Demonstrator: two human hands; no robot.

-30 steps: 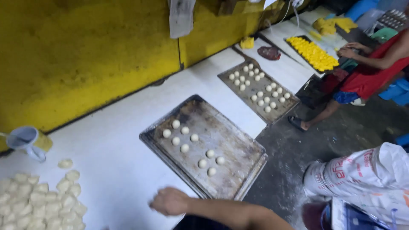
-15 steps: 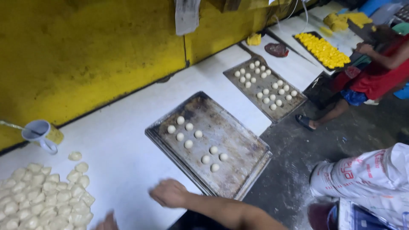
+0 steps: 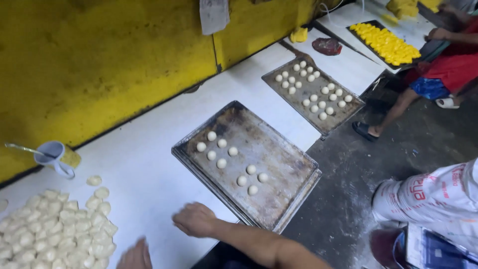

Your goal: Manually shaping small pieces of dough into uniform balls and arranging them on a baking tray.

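Note:
My right hand (image 3: 194, 219) rests knuckles-up on the white table (image 3: 144, 164), fingers curled under; anything beneath it is hidden. It lies just left of the near corner of a worn metal baking tray (image 3: 279, 149), which carries several small white dough balls (image 3: 221, 163) in short rows. My left hand (image 3: 134, 256) shows only partly at the bottom edge, beside a heap of pale dough pieces (image 3: 50, 231); its fingers are blurred.
A second tray with dough balls (image 3: 313, 92) lies further along the table, and a third holds yellow pieces (image 3: 386, 42). A person in red (image 3: 448, 65) stands there. A grey cup (image 3: 52, 154) sits by the yellow wall. A white sack (image 3: 433, 199) stands on the floor.
My left hand has come into view at the bottom edge near the dough heap. My right hand stays by the tray's near corner.

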